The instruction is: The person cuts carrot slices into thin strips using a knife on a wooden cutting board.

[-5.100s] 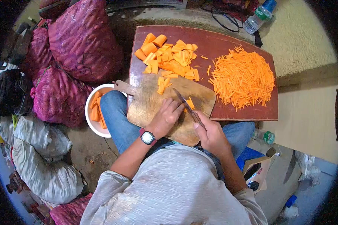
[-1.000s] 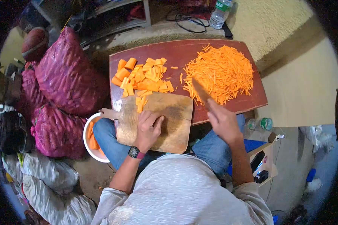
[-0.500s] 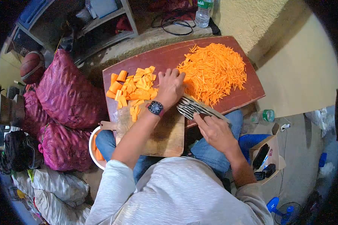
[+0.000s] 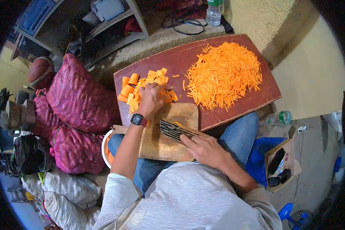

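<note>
My left hand [image 4: 151,101], with a dark watch on its wrist, reaches over the heap of cut carrot pieces [image 4: 134,79]. Its fingers curl down among the pieces, and the fingertips are partly hidden. My right hand [image 4: 207,149] grips a knife [image 4: 174,130] whose broad blade has black and pale stripes; the handle is covered by the hand. The blade is over the wooden cutting board [image 4: 161,149], with a few carrot bits beside it. To the right, a large mound of carrot strips [image 4: 224,74] lies on the red-brown table [image 4: 249,100].
Pink mesh sacks [image 4: 78,96] stand at the left, above white sacks [image 4: 69,188]. A white bucket [image 4: 105,147] with carrots is by my left leg. An open box [image 4: 281,165] sits at the right. A water bottle [image 4: 214,15] stands beyond the table.
My left hand has moved left from the edge of the strip mound to the carrot pieces. My right hand has brought the knife left, from beside the mound to over the board.
</note>
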